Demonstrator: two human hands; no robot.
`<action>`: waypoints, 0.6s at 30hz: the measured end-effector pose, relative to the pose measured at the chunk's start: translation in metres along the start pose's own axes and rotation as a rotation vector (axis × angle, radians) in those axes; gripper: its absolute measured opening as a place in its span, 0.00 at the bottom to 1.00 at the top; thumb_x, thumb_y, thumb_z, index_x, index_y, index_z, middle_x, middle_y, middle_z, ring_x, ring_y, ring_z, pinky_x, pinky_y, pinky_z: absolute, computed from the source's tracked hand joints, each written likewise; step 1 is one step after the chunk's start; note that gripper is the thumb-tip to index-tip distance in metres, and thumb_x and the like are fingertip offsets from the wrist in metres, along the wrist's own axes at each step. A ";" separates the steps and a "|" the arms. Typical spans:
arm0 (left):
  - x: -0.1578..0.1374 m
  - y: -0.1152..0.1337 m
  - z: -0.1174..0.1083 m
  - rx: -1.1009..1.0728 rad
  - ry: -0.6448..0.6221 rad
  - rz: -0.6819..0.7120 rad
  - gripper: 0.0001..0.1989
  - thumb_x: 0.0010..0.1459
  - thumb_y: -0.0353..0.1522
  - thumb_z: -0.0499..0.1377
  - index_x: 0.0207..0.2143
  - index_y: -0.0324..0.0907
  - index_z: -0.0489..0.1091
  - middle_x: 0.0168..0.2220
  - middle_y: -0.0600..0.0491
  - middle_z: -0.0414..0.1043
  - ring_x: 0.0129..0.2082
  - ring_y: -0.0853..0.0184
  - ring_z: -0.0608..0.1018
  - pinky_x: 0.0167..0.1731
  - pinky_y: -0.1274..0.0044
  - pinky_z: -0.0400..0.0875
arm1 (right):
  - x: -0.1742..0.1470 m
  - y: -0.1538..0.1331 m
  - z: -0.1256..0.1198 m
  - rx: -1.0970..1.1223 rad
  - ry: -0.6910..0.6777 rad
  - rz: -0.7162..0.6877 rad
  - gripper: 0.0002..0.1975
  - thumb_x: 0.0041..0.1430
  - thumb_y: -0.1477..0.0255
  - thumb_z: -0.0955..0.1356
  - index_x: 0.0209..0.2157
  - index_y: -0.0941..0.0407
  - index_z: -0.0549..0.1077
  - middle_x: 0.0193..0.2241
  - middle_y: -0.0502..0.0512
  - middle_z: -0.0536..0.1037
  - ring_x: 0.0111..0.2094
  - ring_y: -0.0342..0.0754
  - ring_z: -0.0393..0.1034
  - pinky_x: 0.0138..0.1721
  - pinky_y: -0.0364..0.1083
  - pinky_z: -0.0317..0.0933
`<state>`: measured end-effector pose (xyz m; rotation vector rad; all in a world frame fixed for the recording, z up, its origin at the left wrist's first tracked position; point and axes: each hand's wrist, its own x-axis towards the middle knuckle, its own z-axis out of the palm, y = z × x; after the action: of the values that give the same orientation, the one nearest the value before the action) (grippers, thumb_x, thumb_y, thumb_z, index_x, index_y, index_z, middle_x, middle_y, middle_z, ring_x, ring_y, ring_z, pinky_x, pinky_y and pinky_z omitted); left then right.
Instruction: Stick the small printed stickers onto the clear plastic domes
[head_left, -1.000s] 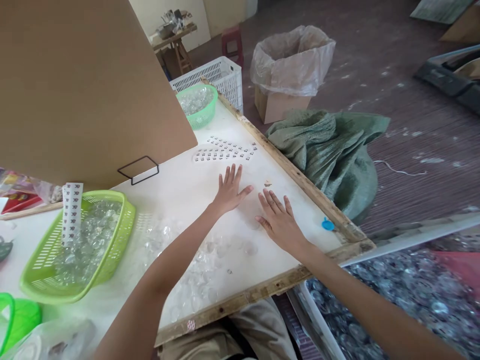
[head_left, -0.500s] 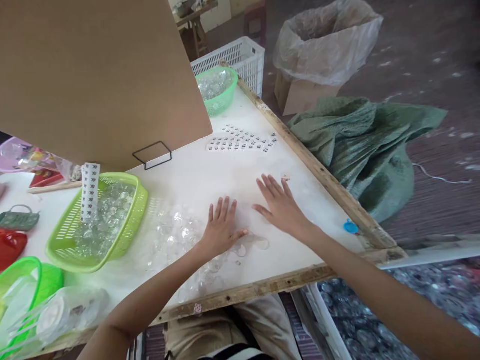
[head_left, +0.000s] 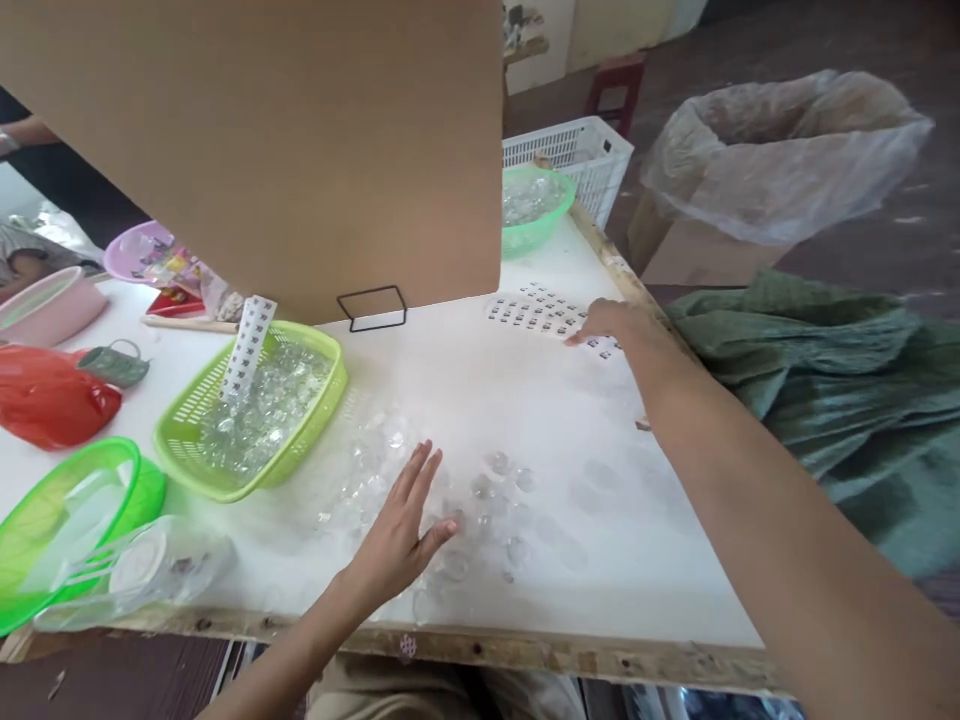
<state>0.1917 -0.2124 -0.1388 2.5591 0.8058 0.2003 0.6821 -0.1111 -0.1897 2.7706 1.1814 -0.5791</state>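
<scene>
My left hand (head_left: 397, 530) is open over the front of the white table, its fingers together and the thumb apart. Clear, round plastic pieces (head_left: 484, 487) lie scattered under and around it, a thin layer reaching left to the yellow-green basket (head_left: 337, 380). My right hand (head_left: 619, 325) reaches to the back right, at the strips of small dark-printed stickers (head_left: 529, 315). It covers part of them. One finger points down at the strips; the others are mostly hidden, so whether it grips one cannot be made out.
A large cardboard sheet (head_left: 300, 150) stands upright at the back. A pale green basket (head_left: 536, 215) of clear pieces is behind it. On the left are a green basin (head_left: 146, 490), a plastic cup (head_left: 142, 560) and a red bag (head_left: 52, 400). Green cloth (head_left: 810, 370) lies right of the table.
My right hand has moved from the table's middle, away from me, to the sticker strips. My left hand has turned and stays near the clear pieces. The view has swung left.
</scene>
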 end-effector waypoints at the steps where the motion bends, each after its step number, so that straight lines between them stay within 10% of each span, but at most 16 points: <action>1: -0.006 -0.004 -0.002 -0.001 0.015 -0.026 0.39 0.68 0.46 0.51 0.71 0.54 0.29 0.73 0.46 0.38 0.71 0.55 0.47 0.66 0.60 0.57 | 0.003 0.001 -0.001 -0.020 -0.027 0.007 0.54 0.35 0.51 0.79 0.60 0.67 0.66 0.57 0.81 0.67 0.60 0.76 0.59 0.55 0.66 0.59; 13: -0.029 -0.013 -0.001 -0.086 0.067 -0.033 0.34 0.68 0.45 0.50 0.71 0.50 0.41 0.72 0.45 0.44 0.71 0.57 0.50 0.66 0.61 0.57 | -0.044 -0.013 0.003 0.033 0.081 -0.075 0.33 0.45 0.65 0.78 0.50 0.69 0.74 0.44 0.74 0.77 0.44 0.61 0.74 0.39 0.51 0.67; 18: -0.040 -0.020 -0.003 -0.121 0.095 -0.035 0.31 0.69 0.45 0.49 0.69 0.47 0.47 0.71 0.43 0.47 0.71 0.58 0.51 0.66 0.61 0.56 | -0.075 -0.017 -0.002 0.025 0.404 -0.139 0.22 0.45 0.68 0.78 0.38 0.70 0.78 0.34 0.75 0.79 0.39 0.60 0.75 0.35 0.50 0.60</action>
<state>0.1480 -0.2198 -0.1458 2.4360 0.8461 0.3511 0.6234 -0.1491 -0.1585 2.9306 1.4546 -0.0362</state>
